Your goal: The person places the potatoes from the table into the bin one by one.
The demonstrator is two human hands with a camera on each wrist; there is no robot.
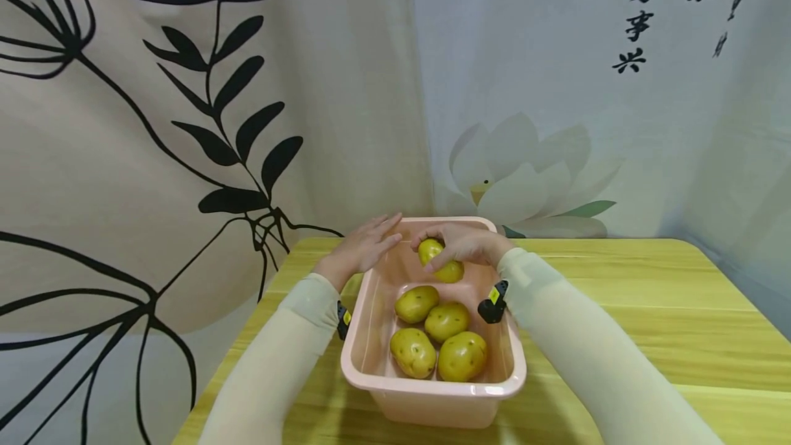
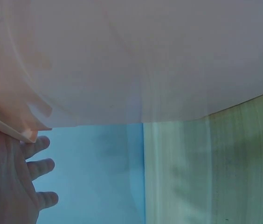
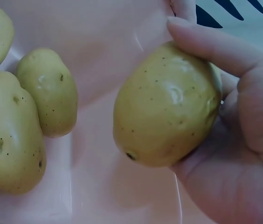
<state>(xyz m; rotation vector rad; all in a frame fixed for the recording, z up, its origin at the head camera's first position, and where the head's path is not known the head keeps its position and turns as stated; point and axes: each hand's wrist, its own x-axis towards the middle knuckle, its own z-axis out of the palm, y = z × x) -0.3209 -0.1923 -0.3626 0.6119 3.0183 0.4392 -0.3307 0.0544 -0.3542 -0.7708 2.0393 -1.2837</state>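
A yellow potato (image 1: 450,271) is held in my right hand (image 1: 466,244), over the far part of a pink plastic basin (image 1: 432,385). The right wrist view shows the thumb and fingers around this potato (image 3: 166,107), clear of the others. Several more potatoes (image 1: 447,321) lie on the basin's floor towards the near end. My left hand (image 1: 364,246) is at the far left rim of the basin, its fingers extended. In the left wrist view three fingertips of that hand (image 2: 10,177) show past the rim edge.
The basin stands on a wooden table (image 1: 618,307) with yellow grain. Behind the table hangs a pale curtain (image 1: 358,88) printed with black leaves, a lotus and dark characters. Each wrist wears a small black device (image 1: 492,302).
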